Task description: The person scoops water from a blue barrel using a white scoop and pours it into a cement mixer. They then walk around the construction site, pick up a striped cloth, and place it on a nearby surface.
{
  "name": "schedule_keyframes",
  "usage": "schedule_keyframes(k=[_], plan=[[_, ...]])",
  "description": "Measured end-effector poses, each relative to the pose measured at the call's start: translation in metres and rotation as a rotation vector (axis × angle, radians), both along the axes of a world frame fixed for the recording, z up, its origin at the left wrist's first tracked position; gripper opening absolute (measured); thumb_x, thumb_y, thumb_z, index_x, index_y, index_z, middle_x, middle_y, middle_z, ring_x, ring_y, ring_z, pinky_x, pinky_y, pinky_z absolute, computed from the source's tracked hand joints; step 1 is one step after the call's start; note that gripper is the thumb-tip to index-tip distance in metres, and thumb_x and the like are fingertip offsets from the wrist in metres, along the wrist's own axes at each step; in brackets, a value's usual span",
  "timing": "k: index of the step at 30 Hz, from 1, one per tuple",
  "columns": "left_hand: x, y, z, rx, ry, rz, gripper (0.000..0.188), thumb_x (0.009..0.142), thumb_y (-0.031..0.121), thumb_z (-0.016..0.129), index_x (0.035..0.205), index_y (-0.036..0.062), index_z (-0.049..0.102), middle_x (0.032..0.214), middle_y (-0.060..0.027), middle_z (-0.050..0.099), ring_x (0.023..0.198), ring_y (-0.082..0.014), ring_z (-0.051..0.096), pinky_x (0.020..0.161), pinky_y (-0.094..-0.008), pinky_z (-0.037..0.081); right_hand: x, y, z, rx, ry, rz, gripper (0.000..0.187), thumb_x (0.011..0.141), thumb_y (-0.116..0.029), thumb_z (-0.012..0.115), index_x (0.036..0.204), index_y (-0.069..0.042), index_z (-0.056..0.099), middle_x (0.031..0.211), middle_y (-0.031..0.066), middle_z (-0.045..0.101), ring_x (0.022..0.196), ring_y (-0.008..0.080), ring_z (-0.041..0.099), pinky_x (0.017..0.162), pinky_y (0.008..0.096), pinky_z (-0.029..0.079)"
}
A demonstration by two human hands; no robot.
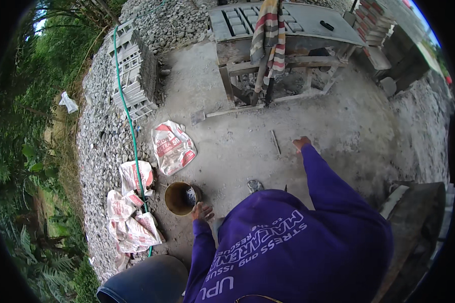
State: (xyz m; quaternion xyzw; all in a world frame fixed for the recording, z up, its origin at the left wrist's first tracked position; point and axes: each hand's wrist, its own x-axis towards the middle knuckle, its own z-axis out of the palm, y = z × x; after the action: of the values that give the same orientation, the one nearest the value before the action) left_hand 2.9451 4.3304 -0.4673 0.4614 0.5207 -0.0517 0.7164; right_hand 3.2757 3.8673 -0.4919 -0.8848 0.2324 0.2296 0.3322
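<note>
My left hand [202, 211], fingers spread, is beside the round, brownish bucket [174, 200] on the floor [227, 151]; I can't tell if they touch. My right hand [302, 143], fingers loosely apart, is near a thin stick [275, 142]. White lettering marks my purple shirt [298, 247]. Pale stuff [190, 196] lies inside the bucket; red printing marks white sacks [174, 147].

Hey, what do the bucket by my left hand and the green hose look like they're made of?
Bucket: metal or grimy plastic; its dull, stained brownish wall leaves that open.
Hose: probably flexible plastic or rubber, evenly green, judging by its long bends.
</note>
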Motion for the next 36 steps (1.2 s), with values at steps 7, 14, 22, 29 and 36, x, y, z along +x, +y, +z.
schedule_keyframes(k=[7, 14, 22, 29, 36], plan=[[0.105, -0.014, -0.007, 0.007, 0.017, -0.007, 0.043, 0.089, 0.034, 0.052, 0.117, 0.0018, 0.049, 0.094, -0.018, 0.063, 0.071, -0.0287, 0.064, 0.058, -0.0422, 0.054, 0.185, 0.04, 0.077, 0.253, -0.303, 0.068, 0.035, 0.082, -0.035, 0.062, 0.101, -0.005, 0.065, 0.075, 0.0121, 0.067, 0.061, 0.0223, 0.067, 0.06, 0.0345, 0.054], [0.23, 0.027, -0.056, -0.023, -0.036, -0.03, 0.041, 0.091, 0.032, 0.048, 0.119, 0.0025, 0.05, 0.098, -0.0196, 0.063, 0.072, -0.0275, 0.065, 0.054, -0.0389, 0.053, 0.377, 0.021, 0.138, 0.275, -0.888, -0.092, 0.044, 0.08, -0.018, 0.068, 0.119, -0.003, 0.055, 0.093, 0.0105, 0.066, 0.074, 0.0166, 0.066, 0.054, 0.0296, 0.052], [0.405, 0.029, -0.03, 0.04, -0.053, -0.241, 0.043, 0.092, 0.034, 0.046, 0.12, 0.0013, 0.051, 0.1, -0.0186, 0.063, 0.076, -0.0263, 0.066, 0.057, -0.037, 0.053, 0.427, 0.032, 0.207, 0.254, -0.716, 0.057, 0.023, 0.085, -0.024, 0.058, 0.092, -0.003, 0.063, 0.091, 0.015, 0.064, 0.079, 0.022, 0.061, 0.067, 0.0359, 0.045], [0.566, -0.048, 0.076, 0.116, -0.326, -0.547, 0.043, 0.091, 0.038, 0.047, 0.114, 0.0036, 0.058, 0.094, -0.0115, 0.067, 0.076, -0.0186, 0.065, 0.06, -0.0316, 0.052, 0.39, -0.005, 0.274, 1.041, -1.09, -0.341, 0.023, 0.088, -0.019, 0.057, 0.105, -0.004, 0.061, 0.097, 0.0079, 0.063, 0.092, 0.0156, 0.056, 0.078, 0.0317, 0.045], [0.651, -0.177, 0.259, 0.209, -0.957, -0.598, 0.049, 0.093, 0.043, 0.051, 0.119, 0.003, 0.058, 0.1, -0.0115, 0.066, 0.086, -0.0192, 0.065, 0.067, -0.0305, 0.053, 0.401, -0.028, 0.413, -0.203, -1.807, 0.26, 0.041, 0.083, 0.001, 0.048, 0.123, -0.003, 0.054, 0.119, 0.0172, 0.058, 0.109, 0.0332, 0.055, 0.094, 0.0374, 0.043]])
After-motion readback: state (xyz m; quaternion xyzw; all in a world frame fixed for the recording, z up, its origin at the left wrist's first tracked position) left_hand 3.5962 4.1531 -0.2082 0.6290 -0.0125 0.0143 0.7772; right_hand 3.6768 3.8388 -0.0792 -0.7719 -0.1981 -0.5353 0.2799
